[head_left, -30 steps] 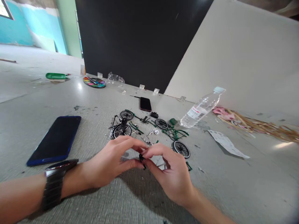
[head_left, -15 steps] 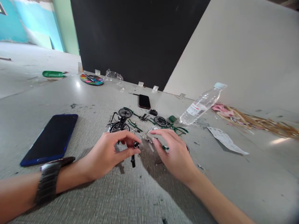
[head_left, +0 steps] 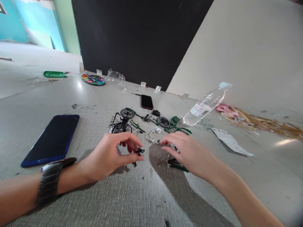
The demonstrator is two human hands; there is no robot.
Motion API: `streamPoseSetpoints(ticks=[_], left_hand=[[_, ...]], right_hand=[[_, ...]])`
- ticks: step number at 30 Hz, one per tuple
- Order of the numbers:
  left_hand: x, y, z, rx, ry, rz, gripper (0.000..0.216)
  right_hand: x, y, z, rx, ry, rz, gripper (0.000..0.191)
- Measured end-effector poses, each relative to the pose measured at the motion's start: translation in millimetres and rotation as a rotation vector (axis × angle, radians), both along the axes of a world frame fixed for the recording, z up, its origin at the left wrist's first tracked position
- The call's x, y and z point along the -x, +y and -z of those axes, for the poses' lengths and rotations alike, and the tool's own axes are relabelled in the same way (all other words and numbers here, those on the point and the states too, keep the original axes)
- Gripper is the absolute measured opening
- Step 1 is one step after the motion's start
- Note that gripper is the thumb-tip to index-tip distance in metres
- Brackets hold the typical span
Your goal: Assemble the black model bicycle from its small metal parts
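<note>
My left hand [head_left: 119, 151] pinches a small black plastic part [head_left: 140, 151] between thumb and index finger. It looks like a piece of a model bicycle. My right hand [head_left: 183, 149] hovers palm down with thumb and fingers bent but apart, and I see nothing between the fingertips. Below its palm a dark green and black piece [head_left: 178, 165] shows, partly covered. Beyond the hands lie a spoked wheel [head_left: 163, 122], a black bicycle assembly [head_left: 122, 125] with wheels, green frame pieces [head_left: 181, 129] and small silver parts [head_left: 152, 136].
A large blue-edged phone [head_left: 52, 140] lies left, a smaller phone [head_left: 147, 101] farther back. A clear bottle [head_left: 204, 107] leans at right, near a printed paper sheet [head_left: 230, 141] and dry straw-like strips [head_left: 262, 123]. A paint palette [head_left: 93, 79] sits by the black panel [head_left: 137, 41].
My right hand has moved to the right, away from the silver parts, uncovering them and the green and black piece. The black part in my left hand has tilted.
</note>
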State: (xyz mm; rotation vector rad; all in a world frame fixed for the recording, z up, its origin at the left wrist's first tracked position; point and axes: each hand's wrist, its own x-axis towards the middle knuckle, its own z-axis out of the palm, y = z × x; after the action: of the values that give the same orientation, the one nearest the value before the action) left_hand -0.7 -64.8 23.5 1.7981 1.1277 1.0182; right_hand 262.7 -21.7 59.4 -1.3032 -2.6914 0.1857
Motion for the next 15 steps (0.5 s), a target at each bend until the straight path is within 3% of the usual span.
streamPoseSetpoints(ticks=[5,8,12,15], left_hand=[[-0.2,-1.0,-0.1,-0.013,-0.012,0.012,0.018],[0.2,-0.3,1.9,-0.025,-0.008,0.009,0.022],[0.9,0.5,4.6,-0.025,0.016,-0.012,0.025],[0.8,0.0,4.3,-0.028,0.032,-0.021,0.025]], right_hand=[[-13.1,2.1,-13.6,0.099,-0.034,-0.018,0.021],[-28.8,8.1,-18.0,0.054,-0.08,-0.013,0.019],[-49.5,13.1,-12.0,-0.136,-0.122,0.17,0.022],[-56.8,12.4,-6.5,-0.105,-0.215,0.254,0.016]])
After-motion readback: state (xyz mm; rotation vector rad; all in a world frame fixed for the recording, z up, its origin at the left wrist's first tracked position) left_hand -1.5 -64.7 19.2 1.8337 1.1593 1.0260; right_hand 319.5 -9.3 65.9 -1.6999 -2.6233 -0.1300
